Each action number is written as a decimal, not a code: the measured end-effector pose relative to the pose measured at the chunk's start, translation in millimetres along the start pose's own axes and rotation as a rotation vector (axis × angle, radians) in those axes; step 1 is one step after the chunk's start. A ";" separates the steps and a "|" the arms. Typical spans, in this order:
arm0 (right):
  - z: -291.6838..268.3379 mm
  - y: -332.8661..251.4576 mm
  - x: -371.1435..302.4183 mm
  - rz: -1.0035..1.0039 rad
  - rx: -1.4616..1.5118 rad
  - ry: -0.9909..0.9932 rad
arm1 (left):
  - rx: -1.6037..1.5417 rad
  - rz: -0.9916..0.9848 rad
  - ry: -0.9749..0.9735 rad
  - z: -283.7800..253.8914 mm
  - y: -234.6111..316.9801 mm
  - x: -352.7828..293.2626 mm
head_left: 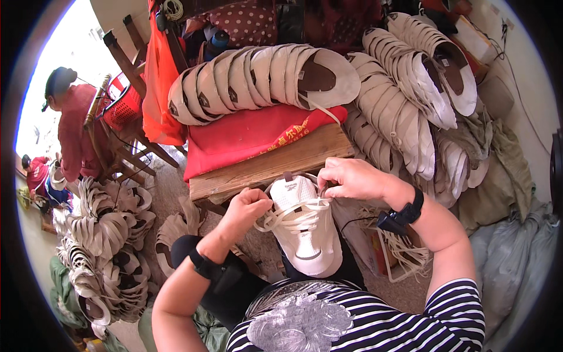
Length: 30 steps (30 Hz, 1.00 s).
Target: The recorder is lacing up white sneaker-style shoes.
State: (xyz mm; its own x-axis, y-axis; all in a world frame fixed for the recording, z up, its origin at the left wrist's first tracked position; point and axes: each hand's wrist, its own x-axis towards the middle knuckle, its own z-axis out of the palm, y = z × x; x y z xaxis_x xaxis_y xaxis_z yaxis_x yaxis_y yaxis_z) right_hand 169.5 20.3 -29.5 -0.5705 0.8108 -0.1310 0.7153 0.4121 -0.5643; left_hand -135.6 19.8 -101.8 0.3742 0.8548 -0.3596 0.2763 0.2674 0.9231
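A white shoe upper [312, 252] rests between my knees, toe toward me and tongue [291, 191] standing up at the far end. Cream shoelace [296, 209] crosses its front and loops out at the left. My left hand [250, 207] is closed, fingertips pinching the lace at the upper's left side. On the other side my right hand [347, 179] pinches the lace by the collar, close to the bench edge. Its fingers partly hide the lace end.
A wooden bench [272, 159] stands just ahead, with red cloth [234, 142] and a row of nested uppers [252, 76]. More stacked uppers [393, 105] lie right, others [105, 234] left. Loose laces [404, 255] hang at right. Another person [88, 126] sits far left by a red basket [124, 105].
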 end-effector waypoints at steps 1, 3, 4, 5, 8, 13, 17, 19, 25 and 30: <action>-2.9 1.9 2.4 -0.039 -0.029 -0.039 | -0.082 0.033 0.080 8.2 -1.0 -2.6; -5.6 14.6 12.2 -0.037 -0.001 -0.118 | -0.180 0.009 0.074 13.3 6.3 -6.4; -3.9 18.8 17.6 -0.037 -0.001 -0.115 | -0.284 -0.023 0.080 15.4 9.2 -9.4; -2.2 21.6 21.5 0.020 0.065 -0.191 | -0.282 -0.021 0.077 18.3 9.3 -10.4; -2.4 11.2 37.2 0.203 0.203 -0.361 | 0.032 0.169 0.203 19.0 11.8 -12.3; -8.2 -0.8 48.0 0.352 0.182 -0.431 | 0.183 0.427 0.234 34.6 40.1 -21.7; -7.5 -2.2 55.6 0.364 0.077 -0.450 | 0.137 0.506 0.316 36.7 32.1 -18.2; 3.9 3.7 49.8 0.380 0.166 -0.311 | 0.065 0.479 0.380 29.3 6.9 -12.4; 25.4 -2.1 53.5 0.318 0.773 0.204 | -0.152 0.191 0.278 30.2 -58.0 0.9; 56.9 9.1 41.9 0.074 0.381 0.682 | -0.290 0.129 0.213 37.7 -41.0 -11.8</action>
State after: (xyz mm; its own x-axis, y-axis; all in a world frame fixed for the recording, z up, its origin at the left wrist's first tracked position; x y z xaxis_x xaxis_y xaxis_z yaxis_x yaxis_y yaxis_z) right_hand 129.2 34.4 -86.4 -0.0643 0.9577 0.2806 0.4834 0.2759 -0.8308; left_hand -118.0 -18.0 -140.6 0.1889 0.9548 -0.2293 -0.0344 0.2398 0.9702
